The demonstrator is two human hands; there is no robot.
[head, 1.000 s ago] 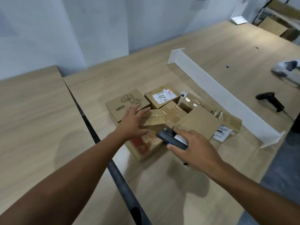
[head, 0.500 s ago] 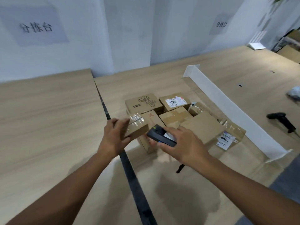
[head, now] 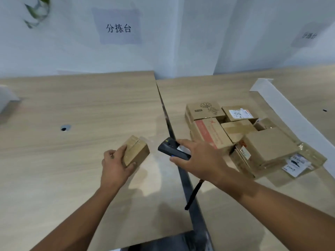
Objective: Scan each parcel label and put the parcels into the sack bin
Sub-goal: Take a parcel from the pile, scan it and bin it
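The left hand (head: 116,165) had its fingers and thumb curled round a small brown parcel (head: 136,151), holding it tilted over the left worktop (head: 72,105). Close beside it, the right hand (head: 201,160) gripped a dark handheld scanner (head: 173,150) from above, with the scanner's nose aimed toward the small brown parcel across a narrow space. A black strap (head: 194,194) dangled below that hand. The parcel was blurred, so I could not tell whether a label faced the scanner. The right hand hung over the dark gap (head: 167,120) where the two worktops met.

Behind it, on the right worktop (head: 226,214), the other parcels lay bunched together. There was a flower-printed box (head: 204,110) at the back and a box with a white label (head: 239,113) just beside it. A red-printed box (head: 210,133) sat nearer the hand, and a large plain box (head: 268,145) lay tilted on top. A clear-wrapped parcel (head: 297,163) sat at the near right corner. A white divider (head: 290,113) ran along the far side of the pile. On the wall hung a paper sign (head: 118,28) with printed characters.
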